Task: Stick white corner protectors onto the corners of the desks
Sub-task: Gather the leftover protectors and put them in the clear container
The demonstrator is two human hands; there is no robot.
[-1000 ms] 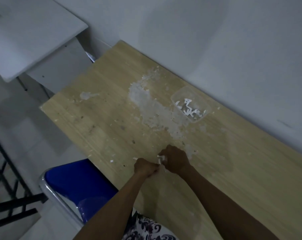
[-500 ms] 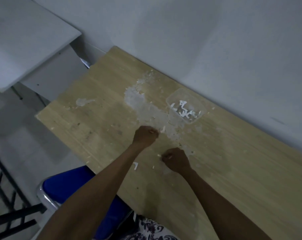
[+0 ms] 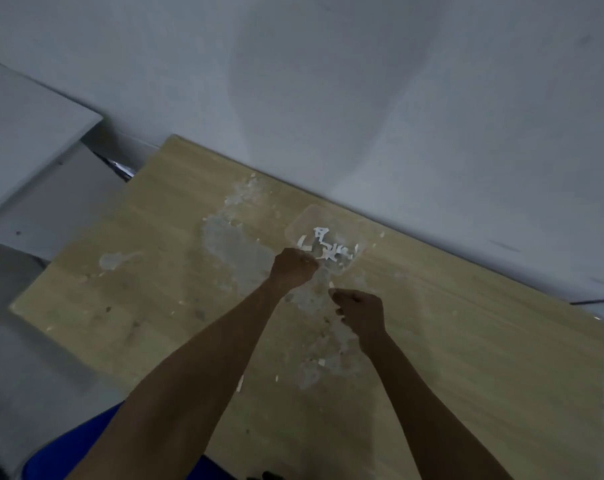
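So the white corner protectors (image 3: pixel 326 249) are sitting in a little heap inside a clear plastic tub (image 3: pixel 302 221) at the back of the wooden counter (image 3: pixel 467 341), close to the wall. The left hand (image 3: pixel 293 268) is curled into a fist right at the tub's near edge, knuckles up against the first white pieces; can't tell if it has actually pinched one or is just reaching in. The right hand (image 3: pixel 361 311) sits apart from it, a bit nearer the body, fingers curled, and there might be a tiny pale bit at its fingertips, but it's too small and dim to say for sure. These things look featherlight and thin, probably soft plastic or foam, so weight isn't the issue. My guess is the fiddly part is that they're tangled together and likely sticky on one face, so I'd pick one up by its outer edges with thumb and forefinger and keep off the inside angle. The tub looks flimsy and light too, so it'll probably skate around if you dig in one-handed. Lots of white scraps (image 3: pixel 240 384) and a scuffed patch (image 3: pixel 224 240) on the counter.
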